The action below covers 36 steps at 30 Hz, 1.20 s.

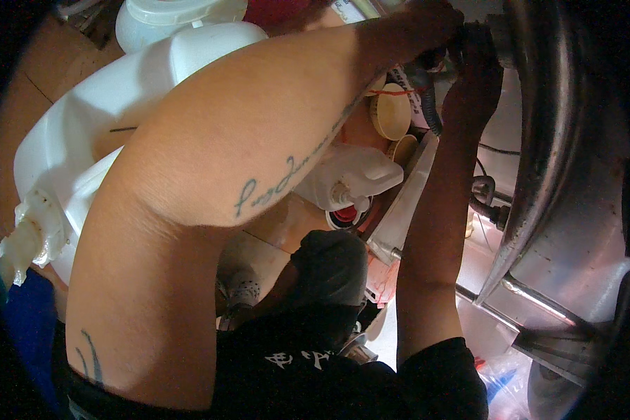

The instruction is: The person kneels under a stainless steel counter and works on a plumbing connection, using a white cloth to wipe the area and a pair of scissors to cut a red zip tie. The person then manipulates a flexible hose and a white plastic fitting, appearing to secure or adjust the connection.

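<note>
My left hand reaches in at the top right, deep in shadow, with its fingers bent. Close beside it, my right hand comes up from below and is closed at a dark pipe fitting. The fitting sits next to a thick curved metal tube. A dark ribbed hose hangs down between my hands and forearms. Shadow and the fingers themselves hide what each hand grips. A thin red cord runs across near the hose.
At left lies a large white plastic jug, with a pale lidded tub behind it. A translucent jug and cream round containers stand between my arms. Metal rails cross at lower right, above a clear plastic bag.
</note>
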{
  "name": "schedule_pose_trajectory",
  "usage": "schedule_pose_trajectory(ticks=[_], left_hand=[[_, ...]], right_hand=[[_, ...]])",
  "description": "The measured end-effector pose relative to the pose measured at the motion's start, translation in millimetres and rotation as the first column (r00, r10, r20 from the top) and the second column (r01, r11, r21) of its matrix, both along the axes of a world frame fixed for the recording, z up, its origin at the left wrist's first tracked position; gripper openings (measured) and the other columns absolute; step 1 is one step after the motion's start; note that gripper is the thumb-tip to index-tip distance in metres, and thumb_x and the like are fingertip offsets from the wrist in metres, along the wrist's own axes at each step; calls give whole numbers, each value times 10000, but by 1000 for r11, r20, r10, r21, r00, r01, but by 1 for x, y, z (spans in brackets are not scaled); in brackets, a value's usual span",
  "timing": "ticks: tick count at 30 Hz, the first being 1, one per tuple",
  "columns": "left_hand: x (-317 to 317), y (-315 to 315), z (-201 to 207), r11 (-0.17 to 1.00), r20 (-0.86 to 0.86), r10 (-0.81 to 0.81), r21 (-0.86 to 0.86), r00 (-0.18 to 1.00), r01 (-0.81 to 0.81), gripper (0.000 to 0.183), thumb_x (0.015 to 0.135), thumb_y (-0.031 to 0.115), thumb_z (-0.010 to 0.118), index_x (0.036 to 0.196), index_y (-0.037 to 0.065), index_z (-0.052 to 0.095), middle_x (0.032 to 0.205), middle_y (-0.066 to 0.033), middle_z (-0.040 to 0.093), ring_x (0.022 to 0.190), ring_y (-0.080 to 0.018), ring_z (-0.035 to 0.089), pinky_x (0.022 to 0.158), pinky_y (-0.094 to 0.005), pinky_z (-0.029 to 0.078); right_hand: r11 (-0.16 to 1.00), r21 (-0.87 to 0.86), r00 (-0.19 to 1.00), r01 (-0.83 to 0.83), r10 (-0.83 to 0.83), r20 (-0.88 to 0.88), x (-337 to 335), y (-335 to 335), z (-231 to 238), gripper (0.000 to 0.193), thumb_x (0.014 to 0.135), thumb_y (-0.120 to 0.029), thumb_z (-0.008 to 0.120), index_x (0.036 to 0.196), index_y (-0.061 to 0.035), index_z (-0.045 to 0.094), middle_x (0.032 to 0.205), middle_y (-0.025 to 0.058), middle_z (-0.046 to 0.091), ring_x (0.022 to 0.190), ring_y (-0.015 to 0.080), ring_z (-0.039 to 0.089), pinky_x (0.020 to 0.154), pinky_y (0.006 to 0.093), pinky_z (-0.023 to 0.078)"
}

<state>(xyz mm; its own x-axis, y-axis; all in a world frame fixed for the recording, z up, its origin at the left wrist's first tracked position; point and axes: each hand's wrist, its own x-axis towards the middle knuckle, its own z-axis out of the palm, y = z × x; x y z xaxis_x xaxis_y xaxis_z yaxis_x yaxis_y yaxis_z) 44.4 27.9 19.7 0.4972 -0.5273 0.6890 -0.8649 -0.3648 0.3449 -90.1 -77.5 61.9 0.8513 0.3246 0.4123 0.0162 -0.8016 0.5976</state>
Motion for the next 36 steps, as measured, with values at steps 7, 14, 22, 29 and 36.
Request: schedule_pose_trajectory(ticks=[7, 14, 22, 29, 36], left_hand=[[-6, 4, -1, 996, 41, -18, 84, 999, 15, 261, 829, 228, 672, 1051, 113, 747, 1071, -116, 711, 999, -318, 671, 848, -417, 534], [-9, 9, -2, 988, 66, -31, 150, 997, 20, 260, 826, 239, 674, 1039, 113, 752, 1059, -115, 713, 984, -317, 674, 830, -420, 537], [-11, 6, 1, 977, 96, -40, 213, 995, 19, 259, 822, 251, 677, 1025, 112, 759, 1045, -114, 715, 967, -317, 678, 810, -423, 539], [-23, 30, -3, 941, 150, -77, 337, 986, 22, 259, 819, 261, 679, 1013, 112, 764, 1033, -113, 716, 953, -317, 681, 793, -425, 542], [-21, 27, -14, 950, 165, -59, 312, 984, 5, 265, 826, 282, 679, 1022, 128, 769, 1040, -106, 717, 970, -310, 677, 817, -412, 531]], right_hand=[[986, 165, 997, -16, 28, -73, -6, 34, 9, 441, 855, 68, 585, 1259, -100, 641, 1307, 135, 621, 1211, 288, 586, 999, 400, 491], [601, 786, 966, 146, -258, 18, -16, 52, -8, 292, 956, -68, 540, 1225, -34, 647, 1206, 150, 658, 1156, 214, 634, 892, 346, 560], [971, 208, 992, 118, -106, -67, -12, 35, -2, 376, 968, -102, 550, 1342, -65, 575, 1374, 127, 560, 1304, 251, 528, 1055, 336, 479], [797, 600, 964, -70, 210, -166, 13, 2, -6, 359, 944, -97, 600, 1301, -76, 574, 1368, 120, 570, 1270, 279, 538, 1080, 400, 451], [990, 136, 978, -33, 60, -201, 12, 7, 15, 306, 894, -3, 601, 1190, -62, 651, 1298, 113, 614, 1139, 286, 628, 929, 394, 551]])
